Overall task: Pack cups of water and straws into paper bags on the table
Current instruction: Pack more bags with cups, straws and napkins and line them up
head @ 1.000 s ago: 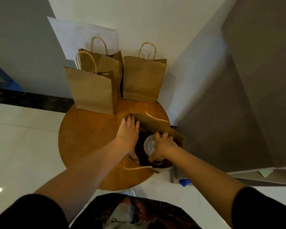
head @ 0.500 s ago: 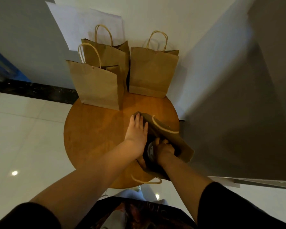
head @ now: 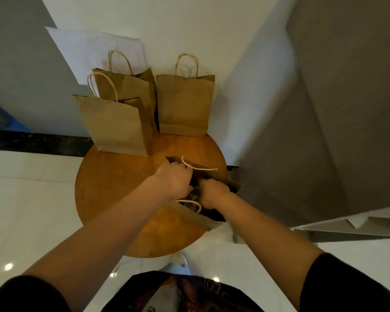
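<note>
Open paper bag [head: 214, 176], frame centre, mouth facing up. Left hand [head: 175, 181] curls over its left rim. Right hand [head: 213, 194] reaches straight down inside; cup hidden, grip undeterminable.

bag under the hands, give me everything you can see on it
The open paper bag is brown kraft paper with pale twisted-cord handles, one at each long rim. It stands near the right edge of the round wooden table, mouth up and spread wide, interior dark. The left hand grips its far-left rim; the right hand reaches down inside. Its contents are hidden.
</note>
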The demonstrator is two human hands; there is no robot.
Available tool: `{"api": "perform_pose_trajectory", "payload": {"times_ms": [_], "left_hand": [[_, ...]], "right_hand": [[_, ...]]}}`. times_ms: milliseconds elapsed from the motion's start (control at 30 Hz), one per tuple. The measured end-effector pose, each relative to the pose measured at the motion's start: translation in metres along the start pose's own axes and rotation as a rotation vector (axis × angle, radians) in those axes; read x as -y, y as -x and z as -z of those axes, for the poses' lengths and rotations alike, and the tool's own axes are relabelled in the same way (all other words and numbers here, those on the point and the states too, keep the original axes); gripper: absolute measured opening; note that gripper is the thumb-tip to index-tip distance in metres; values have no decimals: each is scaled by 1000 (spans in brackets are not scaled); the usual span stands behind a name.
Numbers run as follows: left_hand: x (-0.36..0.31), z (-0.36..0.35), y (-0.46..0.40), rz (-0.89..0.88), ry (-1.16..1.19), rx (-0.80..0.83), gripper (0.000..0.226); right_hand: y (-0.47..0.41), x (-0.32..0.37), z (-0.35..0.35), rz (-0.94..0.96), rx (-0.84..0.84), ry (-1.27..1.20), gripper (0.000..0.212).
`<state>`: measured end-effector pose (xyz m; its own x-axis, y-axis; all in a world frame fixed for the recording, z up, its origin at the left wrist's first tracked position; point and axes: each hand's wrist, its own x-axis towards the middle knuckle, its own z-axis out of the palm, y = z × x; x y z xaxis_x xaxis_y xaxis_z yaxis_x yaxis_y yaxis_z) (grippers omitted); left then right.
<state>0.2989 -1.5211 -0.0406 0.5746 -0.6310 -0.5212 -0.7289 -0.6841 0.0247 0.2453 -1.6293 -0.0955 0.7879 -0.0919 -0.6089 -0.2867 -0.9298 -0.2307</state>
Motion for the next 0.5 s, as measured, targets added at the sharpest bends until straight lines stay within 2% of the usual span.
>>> {"api": "perform_pose_trajectory", "payload": {"times_ms": [67,133,267,400,500], "left_hand": [[-13,9,9,11,101,19,27],[-27,19,20,53,200,24,19],[-67,44,56,114,184,-112,24],[-144,64,93,4,136,-219,18],[-204,79,112,-71,106,-315,22]], "right_hand": [[26,-5,12,73,-101,-73,25],[57,-14,22,106,-213,-87,24],[127,-38,28,110,-344,-127,16],[202,-73,31,88,-445,-145,19],[254,-104,37,60,-541,-183,18]]}}
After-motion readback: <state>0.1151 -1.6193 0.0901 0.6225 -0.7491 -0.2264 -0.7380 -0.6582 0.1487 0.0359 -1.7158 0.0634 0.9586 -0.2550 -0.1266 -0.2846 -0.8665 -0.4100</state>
